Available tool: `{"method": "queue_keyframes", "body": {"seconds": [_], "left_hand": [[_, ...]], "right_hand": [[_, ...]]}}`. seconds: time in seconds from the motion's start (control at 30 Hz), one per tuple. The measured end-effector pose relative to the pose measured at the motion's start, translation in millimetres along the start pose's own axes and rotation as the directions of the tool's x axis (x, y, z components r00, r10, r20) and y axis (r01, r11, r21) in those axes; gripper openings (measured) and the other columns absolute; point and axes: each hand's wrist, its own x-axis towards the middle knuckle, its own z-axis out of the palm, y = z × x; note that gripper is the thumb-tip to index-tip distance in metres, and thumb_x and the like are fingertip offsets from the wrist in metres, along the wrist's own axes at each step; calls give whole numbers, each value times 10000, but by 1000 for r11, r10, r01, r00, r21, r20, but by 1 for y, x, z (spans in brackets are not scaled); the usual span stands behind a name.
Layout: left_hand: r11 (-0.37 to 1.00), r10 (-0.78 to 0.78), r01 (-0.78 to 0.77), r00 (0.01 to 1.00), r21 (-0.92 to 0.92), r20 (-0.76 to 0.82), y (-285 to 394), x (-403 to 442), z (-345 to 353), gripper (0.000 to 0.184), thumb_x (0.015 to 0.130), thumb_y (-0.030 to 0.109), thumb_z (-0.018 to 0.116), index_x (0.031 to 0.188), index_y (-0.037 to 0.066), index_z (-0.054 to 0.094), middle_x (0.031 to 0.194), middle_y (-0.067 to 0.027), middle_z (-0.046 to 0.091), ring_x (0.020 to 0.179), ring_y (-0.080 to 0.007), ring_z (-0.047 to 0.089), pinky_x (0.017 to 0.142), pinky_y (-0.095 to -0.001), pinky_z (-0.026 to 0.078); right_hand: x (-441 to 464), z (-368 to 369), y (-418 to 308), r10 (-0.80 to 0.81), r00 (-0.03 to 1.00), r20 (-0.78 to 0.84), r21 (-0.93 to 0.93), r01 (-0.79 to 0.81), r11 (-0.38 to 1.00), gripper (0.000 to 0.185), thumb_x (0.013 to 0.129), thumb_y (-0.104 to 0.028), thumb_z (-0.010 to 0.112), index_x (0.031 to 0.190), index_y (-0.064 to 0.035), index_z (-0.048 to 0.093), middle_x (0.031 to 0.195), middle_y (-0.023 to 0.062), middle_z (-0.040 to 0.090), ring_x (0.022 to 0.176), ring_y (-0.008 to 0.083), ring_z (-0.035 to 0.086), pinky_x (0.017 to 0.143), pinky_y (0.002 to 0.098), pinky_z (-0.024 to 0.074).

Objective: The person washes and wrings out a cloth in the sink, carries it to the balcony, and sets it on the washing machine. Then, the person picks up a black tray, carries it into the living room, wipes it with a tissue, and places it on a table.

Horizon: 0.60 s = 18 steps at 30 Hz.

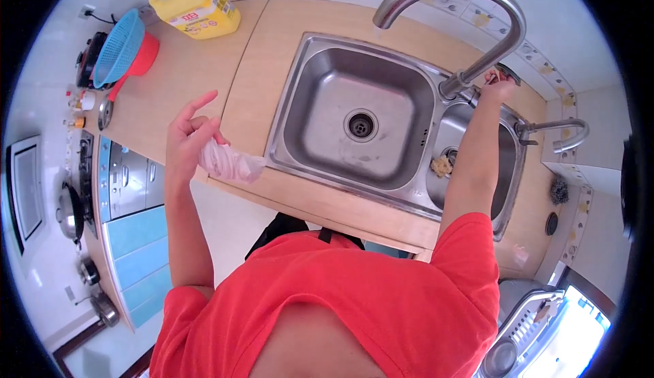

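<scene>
My left hand [190, 139] is over the counter, left of the sink. Its lower fingers are closed on a crumpled white cloth [230, 162], possibly a thin bag, while the index finger points out. The cloth hangs toward the rim of the large steel sink basin [317, 126]. My right arm reaches across the small basin [504, 167]. Behind the tall faucet [514, 20], my right hand [501, 86] has its fingers curled at a small dark object [508, 74] by the wall; its kind does not show. A yellowish crumpled lump [441, 167] lies in the small basin.
A yellow jug [196, 8] stands at the back left, near a blue basket [119, 47] and a red container [144, 55]. A smaller tap [555, 129] rises right of the sink. A scouring pad [558, 190] and a dark round item [551, 223] are at the far right.
</scene>
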Motion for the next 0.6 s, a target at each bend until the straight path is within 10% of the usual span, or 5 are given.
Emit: {"method": "queue_keyframes", "body": {"seconds": [0.37,0.47,0.6], "left_hand": [[1000,4,-4,1000,-2,10,-6,-10,-8,400,831,42,545,1225,-5,495,581,-33,566,562,-108,572,570,-233,448],[1000,5,-5,1000,-9,22,-9,-10,-13,413,822,38,542,1230,-8,490,586,-32,557,561,-112,567,571,-238,455],[998,57,-55,994,-30,91,-9,-4,-19,439,813,34,524,1247,-12,475,599,-35,547,564,-124,565,571,-250,466]], "right_hand": [[7,-19,0,-30,987,-160,-5,30,1000,208,870,-184,368,930,-31,495,827,104,566,640,213,551,507,320,443],[-60,-20,-29,-457,870,-186,-196,423,885,171,874,-140,406,975,-20,476,888,91,554,717,190,559,572,302,466],[-183,-41,-34,-379,880,286,-397,468,789,173,878,-113,440,1020,-22,475,911,73,539,758,149,548,601,265,475]]}}
